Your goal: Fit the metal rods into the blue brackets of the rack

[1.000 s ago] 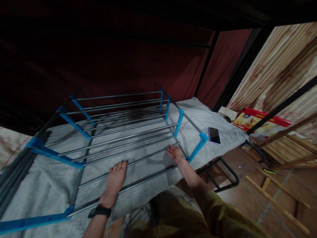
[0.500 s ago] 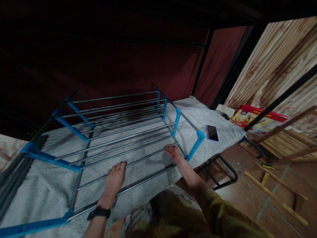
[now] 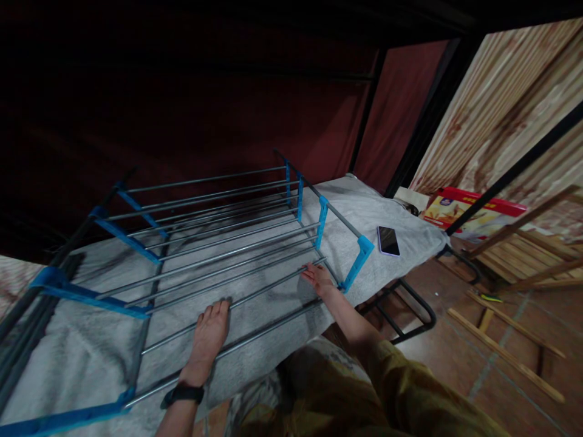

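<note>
A rack of grey metal rods with blue plastic brackets (image 3: 357, 264) lies on its side on the grey blanket (image 3: 73, 358). My left hand (image 3: 213, 331), a dark band on its wrist, is closed over a thin metal rod (image 3: 268, 287) near its middle. Close to that rod's right end, my right hand (image 3: 320, 279) has its fingers curled under and around it. The rod's right tip sticks out free beyond my right hand, near a blue bracket. Its left end lies close to the side pole (image 3: 142, 340); whether they touch, I cannot tell.
A phone (image 3: 388, 241) lies on the blanket to the right of the rack. Past the black bed frame (image 3: 421, 321) are a red and yellow box (image 3: 473, 211), a wooden slatted chair (image 3: 519, 255) and a wooden frame piece (image 3: 505, 355) on the tiled floor. Loose grey poles (image 3: 27, 346) lie far left.
The view has shifted slightly. Both hands keep their places on the rod, and the rack looks the same.
</note>
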Demonstrator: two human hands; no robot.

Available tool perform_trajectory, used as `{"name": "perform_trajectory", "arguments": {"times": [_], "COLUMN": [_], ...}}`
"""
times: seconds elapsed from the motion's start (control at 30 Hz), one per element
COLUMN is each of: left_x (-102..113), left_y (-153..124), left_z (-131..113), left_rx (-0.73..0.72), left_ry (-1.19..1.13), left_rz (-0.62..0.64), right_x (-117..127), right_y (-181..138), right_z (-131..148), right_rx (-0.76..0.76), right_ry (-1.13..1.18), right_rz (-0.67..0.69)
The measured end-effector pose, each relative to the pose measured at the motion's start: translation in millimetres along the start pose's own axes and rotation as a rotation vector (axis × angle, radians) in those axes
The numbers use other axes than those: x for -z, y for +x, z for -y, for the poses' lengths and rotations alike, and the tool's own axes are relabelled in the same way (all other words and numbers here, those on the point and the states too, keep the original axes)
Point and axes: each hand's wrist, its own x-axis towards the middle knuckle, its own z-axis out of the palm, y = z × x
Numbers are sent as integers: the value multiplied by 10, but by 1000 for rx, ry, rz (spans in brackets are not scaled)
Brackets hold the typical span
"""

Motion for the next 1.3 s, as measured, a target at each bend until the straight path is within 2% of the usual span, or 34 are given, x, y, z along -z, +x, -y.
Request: {"name": "perform_trajectory", "arguments": {"times": [0.53, 0.8, 1.13, 1.3], "left_x": [42, 205, 165, 119], "left_y": [5, -30, -180, -260], "left_z": [10, 91, 163, 285], "left_rx": [35, 75, 163, 197], "left_ry": [-106, -239, -433, -449], "left_rz": [-13, 13, -81, -111], "right_x": [-3, -24, -157, -291], "right_y": [-68, -185, -509, -734], "right_z": [81, 175, 391, 602], "right_rx": [-25, -27, 57, 167], "right_ry": [-1, 6, 35, 44], "right_rz": [17, 52, 123, 202]}}
